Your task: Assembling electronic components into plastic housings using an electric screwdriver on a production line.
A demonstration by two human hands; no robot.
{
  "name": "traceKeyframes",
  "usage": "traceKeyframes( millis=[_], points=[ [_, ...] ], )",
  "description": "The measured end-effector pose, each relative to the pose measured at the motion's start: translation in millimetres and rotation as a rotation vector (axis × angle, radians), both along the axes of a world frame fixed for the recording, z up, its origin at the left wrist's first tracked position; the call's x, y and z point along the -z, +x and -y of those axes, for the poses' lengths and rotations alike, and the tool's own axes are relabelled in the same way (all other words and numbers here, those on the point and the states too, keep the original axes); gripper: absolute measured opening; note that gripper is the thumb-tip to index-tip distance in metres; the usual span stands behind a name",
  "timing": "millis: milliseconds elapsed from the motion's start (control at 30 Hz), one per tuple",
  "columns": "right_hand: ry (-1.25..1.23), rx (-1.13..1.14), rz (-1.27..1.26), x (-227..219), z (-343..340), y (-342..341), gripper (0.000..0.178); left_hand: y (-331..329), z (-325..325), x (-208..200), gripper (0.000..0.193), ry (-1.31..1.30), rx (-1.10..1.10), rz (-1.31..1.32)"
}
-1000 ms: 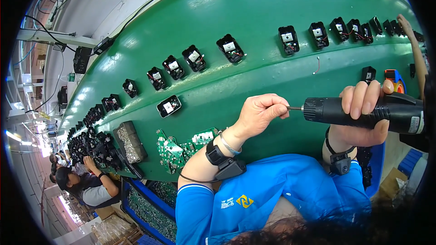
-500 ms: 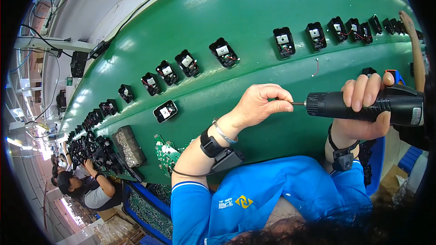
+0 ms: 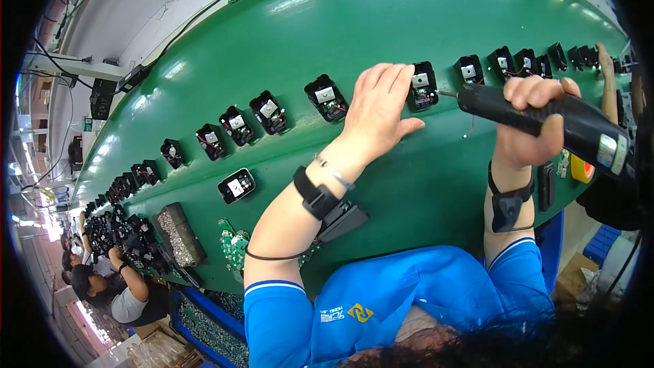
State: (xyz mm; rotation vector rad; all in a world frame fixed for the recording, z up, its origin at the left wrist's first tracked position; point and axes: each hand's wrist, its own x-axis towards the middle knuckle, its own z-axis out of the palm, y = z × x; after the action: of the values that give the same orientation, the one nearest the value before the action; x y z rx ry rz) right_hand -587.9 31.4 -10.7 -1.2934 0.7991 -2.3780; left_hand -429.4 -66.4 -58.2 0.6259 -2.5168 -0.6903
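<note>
My right hand [image 3: 535, 119] is wrapped round a black electric screwdriver [image 3: 587, 128], held nearly level and tilted a little. Its thin bit points left, with the tip close to the lower right side of a black plastic housing [image 3: 424, 97]; I cannot tell whether they touch. That housing lies open side up on the green bench and shows a pale metal plate and small parts inside. Beside its left edge is my left hand [image 3: 378, 105], open, fingers stretched out and thumb apart. The fingertips reach the housing's upper left edge and hide part of it.
Similar black housings [image 3: 327, 97] stand in a row along the bench [image 3: 409, 20]. A white-rimmed housing [image 3: 236, 185], a tray of screws [image 3: 177, 235] and green circuit boards [image 3: 234, 245] lie at left. Yellow tape [image 3: 581, 169] sits at right. Other people work at both ends.
My left hand has left the screwdriver bit, opened and moved up beside a housing. The screwdriver has tilted, its tip now up near that housing. The view has shifted slightly.
</note>
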Motion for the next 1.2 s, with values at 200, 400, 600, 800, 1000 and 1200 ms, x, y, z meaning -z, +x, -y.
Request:
traceKeyframes(
  millis=[200, 400, 600, 800, 1000, 1200],
  points=[
    [0.067, 0.045, -0.053, 24.8, 27.6, 5.8, 0.04, -15.1, 12.8, 18.9, 0.079, -0.179, 0.031, 0.131],
    [0.093, 0.072, -0.064, 31.7, 32.1, 3.9, 0.04, -23.6, 17.6, 25.9, 0.07, -0.131, 0.053, 0.088],
    [0.11, 0.08, -0.057, 36.4, 34.5, 2.8, 0.039, -25.4, 16.8, 27.3, 0.07, -0.114, 0.052, 0.05],
    [0.111, 0.081, -0.049, 38.2, 35.2, 3.0, 0.037, -25.6, 15.8, 26.3, 0.07, -0.121, 0.045, 0.066],
    [0.126, 0.077, -0.039, 39.5, 35.1, 1.7, 0.037, -26.1, 15.2, 25.8, 0.068, -0.119, 0.042, 0.068],
    [0.13, 0.072, -0.053, 40.9, 35.6, 4.3, 0.037, -25.5, 15.5, 28.1, 0.064, -0.168, 0.038, 0.059]
  ],
)
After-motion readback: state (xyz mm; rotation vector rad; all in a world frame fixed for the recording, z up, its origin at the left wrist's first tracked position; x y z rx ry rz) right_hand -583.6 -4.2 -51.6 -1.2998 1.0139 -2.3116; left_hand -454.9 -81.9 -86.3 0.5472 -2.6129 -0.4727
